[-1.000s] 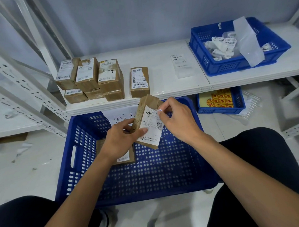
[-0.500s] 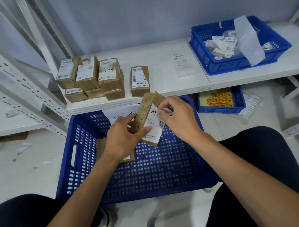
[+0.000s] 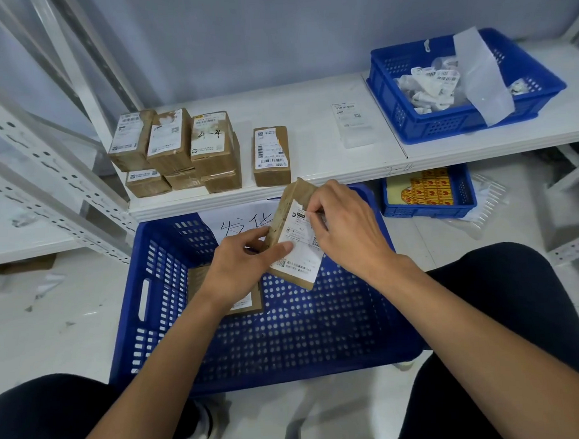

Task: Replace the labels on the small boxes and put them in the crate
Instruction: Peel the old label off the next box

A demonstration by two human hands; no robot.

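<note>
The fingers (image 3: pixel 309 209) of our right hand (image 3: pixel 345 230) are curled and pinch the upper edge of a white label (image 3: pixel 299 252), near its top corner. The label sits on the face of a small box (image 3: pixel 283 216) of brown card. Our left hand (image 3: pixel 240 264) grips that box from the side, with the thumb laid across the label's left edge and the other fingers wrapped behind. The box is tilted and held in the air between the two hands.

Straight below the fingers is the big blue crate (image 3: pixel 126 312). A second box (image 3: pixel 248 302) lies flat on its floor, partly hidden under our left wrist.

Just beyond the fingers runs a white shelf (image 3: pixel 310 119). To their far left on it stands a stack of boxes (image 3: pixel 175 148), with a single box (image 3: pixel 271 153) beside it. To their far right lies a label sheet (image 3: pixel 352 123), then a blue tray (image 3: pixel 460 125) of crumpled label scraps.

We judge the step in hand to be label work on this one box. It is most likely the old label being lifted at its corner, though we cannot tell whether any of it has come free. The next move calls for a firm hold from the left hand while the right pulls slowly along the face, so the label comes away whole.
</note>
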